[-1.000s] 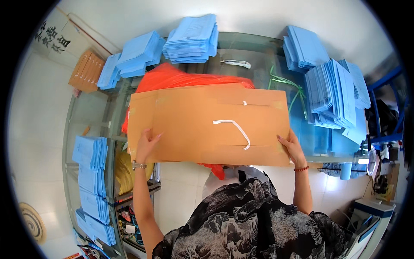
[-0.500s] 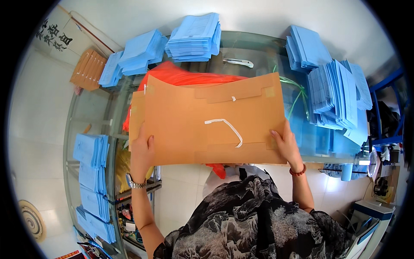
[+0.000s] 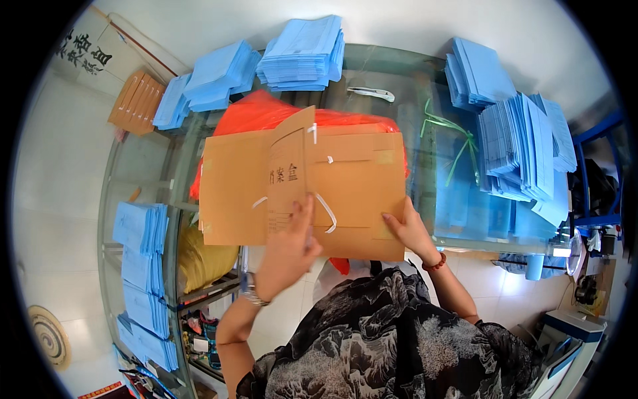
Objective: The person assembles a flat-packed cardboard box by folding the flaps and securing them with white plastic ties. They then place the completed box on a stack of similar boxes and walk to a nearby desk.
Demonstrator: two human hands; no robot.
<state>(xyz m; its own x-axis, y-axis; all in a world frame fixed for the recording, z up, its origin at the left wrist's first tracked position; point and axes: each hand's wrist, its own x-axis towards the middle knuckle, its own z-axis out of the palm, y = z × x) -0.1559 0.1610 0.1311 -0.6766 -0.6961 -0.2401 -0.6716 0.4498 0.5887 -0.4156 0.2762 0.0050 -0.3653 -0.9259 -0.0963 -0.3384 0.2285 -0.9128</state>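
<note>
A brown cardboard file folder with white ties lies in front of me, its left part folded up and over toward the right. Dark printing shows on that turned part. Slightly blurred, my left hand lies against the turned part's lower end with fingers stretched upward. My right hand grips the folder's right edge, thumb on top. Another brown folder sticks out underneath on the left. Red plastic sheeting is spread behind and under the folders.
Stacks of blue folders stand at the back, on the right and along the left of the glass-topped table. A white utility knife and green string lie beyond the folder. Brown folders are stacked far left.
My left hand has moved right from the folder's left edge, and that side is now folded over. My right hand has shifted left with the folder, baring more of the lower one.
</note>
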